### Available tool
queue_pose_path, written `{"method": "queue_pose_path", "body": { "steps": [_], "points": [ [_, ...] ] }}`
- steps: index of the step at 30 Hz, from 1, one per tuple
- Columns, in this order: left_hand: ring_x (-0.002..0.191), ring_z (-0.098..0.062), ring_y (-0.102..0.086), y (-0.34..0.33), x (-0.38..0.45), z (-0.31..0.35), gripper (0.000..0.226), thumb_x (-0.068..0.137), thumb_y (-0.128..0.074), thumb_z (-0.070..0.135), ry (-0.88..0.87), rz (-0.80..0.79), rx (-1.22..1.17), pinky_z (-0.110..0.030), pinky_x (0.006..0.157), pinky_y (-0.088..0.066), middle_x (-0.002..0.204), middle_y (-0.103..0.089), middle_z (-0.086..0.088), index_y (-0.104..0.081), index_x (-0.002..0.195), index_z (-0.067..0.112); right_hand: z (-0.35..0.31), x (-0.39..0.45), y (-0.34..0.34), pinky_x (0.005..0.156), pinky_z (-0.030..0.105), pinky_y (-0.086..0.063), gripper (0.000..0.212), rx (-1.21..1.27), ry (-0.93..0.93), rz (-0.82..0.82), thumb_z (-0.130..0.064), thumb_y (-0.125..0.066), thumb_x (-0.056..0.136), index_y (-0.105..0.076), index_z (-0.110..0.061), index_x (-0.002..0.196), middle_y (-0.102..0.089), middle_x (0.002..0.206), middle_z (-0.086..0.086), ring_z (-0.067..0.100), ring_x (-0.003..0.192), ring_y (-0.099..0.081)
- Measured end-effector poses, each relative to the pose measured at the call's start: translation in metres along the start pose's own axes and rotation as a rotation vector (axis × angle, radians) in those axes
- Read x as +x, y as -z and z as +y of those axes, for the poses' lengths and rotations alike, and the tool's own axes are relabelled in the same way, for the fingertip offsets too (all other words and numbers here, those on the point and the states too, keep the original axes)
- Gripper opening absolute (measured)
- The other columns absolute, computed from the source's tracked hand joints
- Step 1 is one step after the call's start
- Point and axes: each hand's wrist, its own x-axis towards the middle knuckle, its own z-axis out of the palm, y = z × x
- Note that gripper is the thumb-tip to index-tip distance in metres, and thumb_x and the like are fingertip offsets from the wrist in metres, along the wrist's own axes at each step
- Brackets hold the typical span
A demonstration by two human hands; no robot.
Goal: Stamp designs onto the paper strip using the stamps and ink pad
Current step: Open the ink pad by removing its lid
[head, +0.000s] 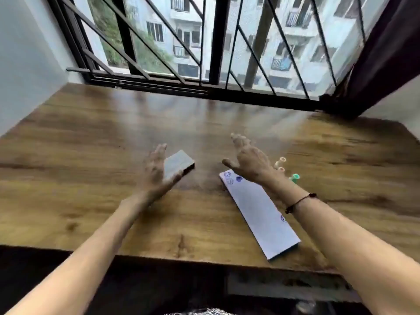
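Note:
A white paper strip [259, 212] lies slanted on the wooden table [102, 137], with blue stamped marks at its far end and one near its right edge. A flat grey ink pad case [180, 162] sits left of it, lid shut. Small stamps lie right of the strip: two pale ones [281, 163] and a green one [295, 177]. My left hand [156, 173] hovers open beside the ink pad, partly covering it. My right hand [246, 159] hovers open above the strip's far end, holding nothing. The view is blurred.
A window with black bars [216, 42] runs along the table's far edge. A dark curtain [375, 53] hangs at the right. White walls close in on both sides. The table's near edge is just below the strip.

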Motion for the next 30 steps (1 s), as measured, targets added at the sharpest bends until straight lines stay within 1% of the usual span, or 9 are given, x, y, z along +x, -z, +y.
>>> {"method": "queue_pose_path", "body": {
  "steps": [3,7,9,11,16,21,25,28,30],
  "points": [
    [0.142,-0.030,-0.015,-0.003,-0.018,-0.017,0.088,0.075,-0.070,0.026,0.120,0.051,-0.008,-0.043,0.116,-0.007,0.152,-0.023,-0.017,-0.016,0.142,0.009,-0.031,0.008,-0.017,0.105,0.042,-0.032,0.070,0.113,0.049,-0.013,-0.045,-0.056,0.084,-0.031,-0.006,0.137,-0.041,0.141,0.019,0.035,0.129,-0.038],
    [0.140,-0.032,-0.021,-0.007,-0.019,-0.022,0.089,0.073,-0.069,0.022,0.117,0.088,-0.021,-0.045,0.117,-0.012,0.148,-0.031,-0.017,-0.014,0.142,0.011,-0.078,0.018,-0.043,0.101,0.042,-0.038,0.073,0.184,0.067,-0.058,-0.056,-0.060,0.077,-0.043,-0.004,0.126,-0.050,0.129,0.019,0.035,0.121,-0.043],
    [0.133,-0.035,-0.032,-0.007,-0.018,-0.022,0.086,0.073,-0.068,0.020,0.112,0.133,-0.020,-0.049,0.113,-0.023,0.141,-0.040,-0.019,-0.017,0.141,0.009,-0.095,0.022,-0.052,0.094,0.041,-0.039,0.078,0.138,0.062,-0.044,-0.064,-0.059,0.072,-0.047,-0.003,0.118,-0.053,0.121,0.018,0.035,0.114,-0.044],
    [0.125,-0.036,-0.039,-0.010,-0.020,-0.023,0.082,0.074,-0.065,0.017,0.093,0.160,0.000,-0.046,0.108,-0.030,0.134,-0.046,-0.020,-0.019,0.140,0.005,-0.107,0.026,-0.060,0.089,0.040,-0.041,0.085,0.057,0.058,-0.034,-0.070,-0.057,0.067,-0.048,-0.002,0.116,-0.053,0.117,0.018,0.035,0.110,-0.045],
    [0.119,-0.036,-0.042,-0.011,-0.020,-0.025,0.082,0.074,-0.064,0.014,0.081,0.186,0.015,-0.037,0.101,-0.030,0.128,-0.049,-0.020,-0.016,0.141,0.003,-0.120,0.035,-0.063,0.086,0.041,-0.040,0.093,-0.057,0.043,-0.066,-0.075,-0.053,0.062,-0.046,-0.003,0.119,-0.053,0.119,0.013,0.031,0.113,-0.044],
    [0.122,-0.035,-0.040,-0.010,-0.020,-0.024,0.088,0.074,-0.067,0.018,0.080,0.176,0.013,-0.036,0.102,-0.029,0.131,-0.048,-0.019,-0.013,0.141,0.003,-0.125,0.042,-0.056,0.081,0.036,-0.038,0.071,-0.069,0.113,-0.081,-0.063,-0.059,0.063,-0.055,-0.006,0.105,-0.062,0.109,0.012,0.033,0.108,-0.050],
    [0.122,-0.034,-0.040,-0.008,-0.021,-0.024,0.095,0.073,-0.069,0.022,0.104,0.169,-0.014,-0.036,0.103,-0.029,0.131,-0.048,-0.018,-0.005,0.142,0.007,-0.122,0.043,-0.048,0.072,0.033,-0.039,0.056,0.024,0.127,-0.107,-0.057,-0.064,0.064,-0.053,-0.009,0.091,-0.064,0.098,0.015,0.035,0.099,-0.054],
    [0.123,-0.033,-0.039,-0.006,-0.021,-0.024,0.100,0.071,-0.072,0.021,0.112,0.165,-0.016,-0.034,0.106,-0.026,0.131,-0.048,-0.018,-0.002,0.142,0.008,-0.111,0.049,-0.029,0.060,0.031,-0.035,0.049,0.134,0.102,-0.240,-0.057,-0.060,0.071,-0.049,-0.010,0.068,-0.053,0.072,0.007,0.028,0.078,-0.050],
    [0.126,-0.033,-0.037,-0.005,-0.020,-0.022,0.101,0.070,-0.073,0.022,0.094,0.165,-0.001,-0.034,0.108,-0.024,0.136,-0.044,-0.018,-0.003,0.142,0.009,-0.097,0.056,-0.011,0.057,0.029,-0.035,0.045,0.273,0.065,-0.385,-0.050,-0.058,0.078,-0.057,-0.007,0.067,-0.050,0.068,0.004,0.024,0.075,-0.049]
  ]
}}
